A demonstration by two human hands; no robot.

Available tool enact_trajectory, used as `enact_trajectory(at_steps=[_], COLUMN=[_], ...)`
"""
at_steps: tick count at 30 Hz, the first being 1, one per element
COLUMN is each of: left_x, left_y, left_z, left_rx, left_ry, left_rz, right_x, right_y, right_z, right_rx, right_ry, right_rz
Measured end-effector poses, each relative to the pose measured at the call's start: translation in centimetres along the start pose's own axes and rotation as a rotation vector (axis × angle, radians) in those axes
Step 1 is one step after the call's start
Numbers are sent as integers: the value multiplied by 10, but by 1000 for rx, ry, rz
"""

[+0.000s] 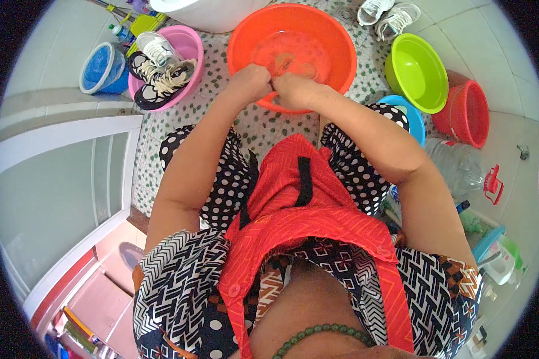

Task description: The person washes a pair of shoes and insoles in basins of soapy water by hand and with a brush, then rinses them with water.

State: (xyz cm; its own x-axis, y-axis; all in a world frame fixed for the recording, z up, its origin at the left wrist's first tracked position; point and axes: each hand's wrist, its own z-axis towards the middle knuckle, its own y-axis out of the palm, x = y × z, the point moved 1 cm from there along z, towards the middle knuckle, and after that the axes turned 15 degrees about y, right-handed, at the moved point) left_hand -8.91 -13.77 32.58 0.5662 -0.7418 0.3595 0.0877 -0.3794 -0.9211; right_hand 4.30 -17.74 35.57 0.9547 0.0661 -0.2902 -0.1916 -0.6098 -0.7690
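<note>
Over the near rim of a large orange basin (233,45), my two hands meet with their knuckles close together. My left hand (251,82) is closed, fingers curled inward. Against it my right hand (293,91) is closed too. Whatever they grip is hidden between them; only a small dark spot shows there. Water stands in the basin, and just beyond my hands a couple of flat, brownish shapes (284,61) lie in it, too indistinct to name.
Left of the basin, a pink basin (199,60) holds several shoes, beside a blue bucket (102,69). A green basin (416,72), a red bucket (470,113) and a large clear bottle (458,164) stand at the right. White shoes (396,21) rest behind; a glass-panelled door (66,191) is left.
</note>
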Motion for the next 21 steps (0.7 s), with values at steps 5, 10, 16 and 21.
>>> enact_trajectory(at_steps=[5,10,16,21], left_x=[3,7,14,7], left_y=[-3,-7,-13,-6], left_z=[4,-2,-7,-6], left_rx=[-51,-107,-97,-108], left_ry=[-23,-64,-48,-30], left_rz=[-48,-9,-26,-6], right_x=[2,-8,-9,-10], right_y=[5,-5,0,2], right_z=[7,-3,-2,1], right_rx=[17,-40,-29,-12], right_ry=[12,7,11,-4], right_rz=[-20,-32,-41,-35])
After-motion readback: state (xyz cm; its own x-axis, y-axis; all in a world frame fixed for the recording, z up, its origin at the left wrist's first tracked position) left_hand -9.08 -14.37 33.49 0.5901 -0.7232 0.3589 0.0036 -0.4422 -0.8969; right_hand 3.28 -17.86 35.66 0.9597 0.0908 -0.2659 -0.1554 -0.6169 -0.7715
